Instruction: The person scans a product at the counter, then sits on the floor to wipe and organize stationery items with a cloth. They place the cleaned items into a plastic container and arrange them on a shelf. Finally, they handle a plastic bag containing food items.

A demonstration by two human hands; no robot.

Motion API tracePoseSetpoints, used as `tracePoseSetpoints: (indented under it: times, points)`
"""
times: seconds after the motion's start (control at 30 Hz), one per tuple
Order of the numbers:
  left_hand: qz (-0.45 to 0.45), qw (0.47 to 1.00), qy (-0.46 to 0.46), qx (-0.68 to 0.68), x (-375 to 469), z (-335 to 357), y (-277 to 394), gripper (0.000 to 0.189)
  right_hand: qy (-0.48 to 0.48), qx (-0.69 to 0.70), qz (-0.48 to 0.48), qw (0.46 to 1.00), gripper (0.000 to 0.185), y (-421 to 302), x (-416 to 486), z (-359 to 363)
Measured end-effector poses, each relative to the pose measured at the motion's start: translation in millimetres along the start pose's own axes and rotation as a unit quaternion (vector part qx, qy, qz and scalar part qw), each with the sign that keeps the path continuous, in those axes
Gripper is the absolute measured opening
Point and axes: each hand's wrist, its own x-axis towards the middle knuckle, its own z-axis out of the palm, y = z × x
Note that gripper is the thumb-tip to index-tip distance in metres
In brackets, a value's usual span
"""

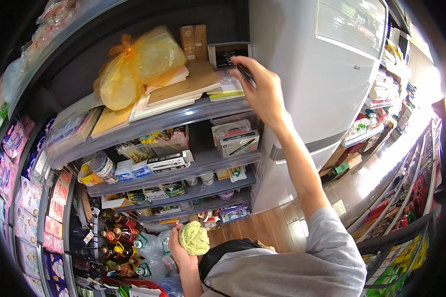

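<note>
My left hand (184, 245) is closed around a bunched yellow-green cloth (194, 238) with a fluffy texture, low in front of the shelf unit. Above the right end of the top shelf, my right hand (264, 89) grips a dark, slender object (247, 75), perhaps one or more black pens; the fingers partly hide it. Just behind those fingertips stands an open white box (211, 55) with dark slender items inside. Pink-and-white notebooks (228, 83) lie stacked below it. Left of them are brown-covered notebooks (182, 89) and a knotted yellow plastic bag (156, 55).
A tall white AUX appliance (342, 92) stands right against the shelf unit. Lower shelves hold a pen box (239, 144), a tub (102, 163) and small cartons. Dark sauce bottles (126, 232) and clear jugs (148, 243) stand at lower left. Packaged goods (26, 200) line the left.
</note>
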Motion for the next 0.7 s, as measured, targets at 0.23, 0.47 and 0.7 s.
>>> tracePoseSetpoints:
  times: [0.23,0.47,0.7]
  points:
    - [0.015,0.992,0.111,-0.061,-15.9,-39.4,-10.9,0.022,-0.257,-0.313,-0.038,0.914,0.027,120.8,63.2,73.4]
    - [0.043,0.981,0.172,-0.078,-36.0,-72.7,-26.0,0.020,-0.345,-0.490,-0.082,0.797,0.016,170.9,81.7,113.6]
    - [0.005,0.980,0.125,-0.156,-47.3,-76.7,-25.4,0.027,-0.354,-0.489,0.018,0.797,0.020,190.9,92.8,131.5]
